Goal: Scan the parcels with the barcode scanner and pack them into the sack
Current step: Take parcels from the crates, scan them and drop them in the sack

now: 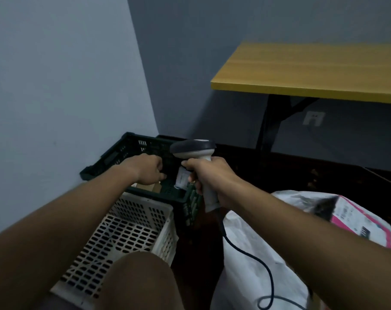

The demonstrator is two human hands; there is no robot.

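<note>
Head view, with the dark crate [132, 151] in the corner of the room taken as the landmark. The left hand [148, 170] reaches into the dark crate, fingers curled down toward a brown cardboard parcel [148, 187] at the bottom; whether it has actually closed on that parcel cannot be told, as the fingertips are hidden. The right hand [209, 175] is wrapped firmly around the grip of the barcode scanner [195, 153], held above the crate's right edge with its head pointing toward the crate. A small white labelled item [181, 178] shows just beside the right-hand fingers; its nature is unclear. The scanner cable [250, 257] trails down over the white sack [252, 249], which lies to the right of the crate. A pink-edged parcel [355, 222] sits in the sack's mouth. A white perforated crate [132, 229] stands touching the near side of the dark crate. A yellow desk [313, 68] stands beyond, well to the right.

Judgement: the cardboard parcel looks small, light and fairly stiff. It is best pinched by opposite edges, with the label left uncovered for scanning.
</note>
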